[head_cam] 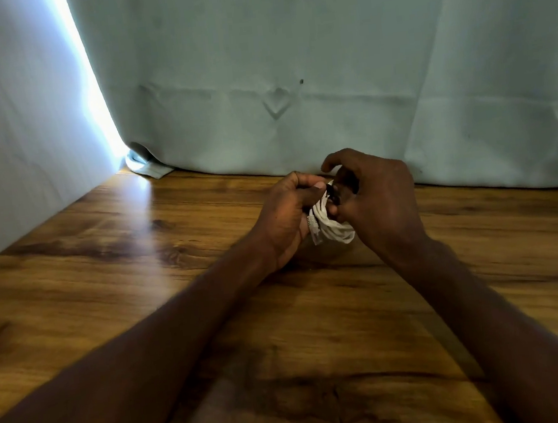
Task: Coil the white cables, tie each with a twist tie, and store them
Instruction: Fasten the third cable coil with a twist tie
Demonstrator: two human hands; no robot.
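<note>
While two hands grip, one coiled cable (332, 226) shows.

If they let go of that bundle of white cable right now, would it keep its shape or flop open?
The white cable is looped tight between the left hand and right hand, so it probably springs open a little. The dark twist tie looks unfinished. It seems light, and unlikely to roll far on the wooden table.
</note>
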